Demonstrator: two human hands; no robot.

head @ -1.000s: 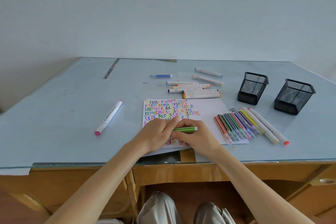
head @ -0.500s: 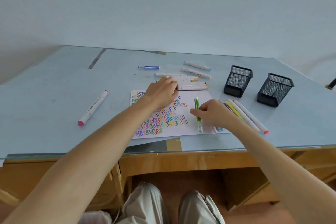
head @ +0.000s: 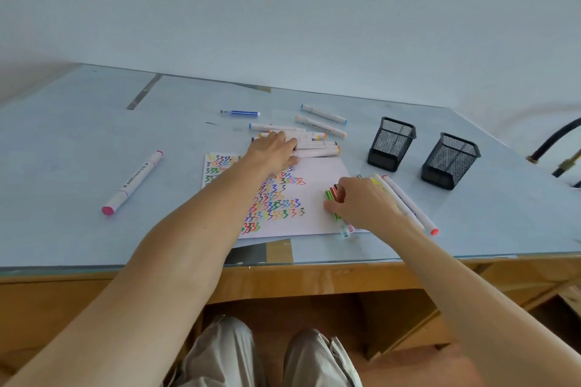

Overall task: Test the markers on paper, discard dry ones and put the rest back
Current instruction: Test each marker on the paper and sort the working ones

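My right hand point(head: 364, 204) curls its fingers point(head: 330, 206) round the green marker point(head: 329, 195), laying it beside the tested row point(head: 345, 226) at the paper point(head: 320, 173) edge; I should set it parallel. My left hand point(head: 276, 148) rests flat-fingered on the white markers point(head: 317, 152) beyond the paper, choosing one.

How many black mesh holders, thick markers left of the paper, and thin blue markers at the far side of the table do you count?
Black mesh holders: 2
Thick markers left of the paper: 1
Thin blue markers at the far side: 1
Total: 4
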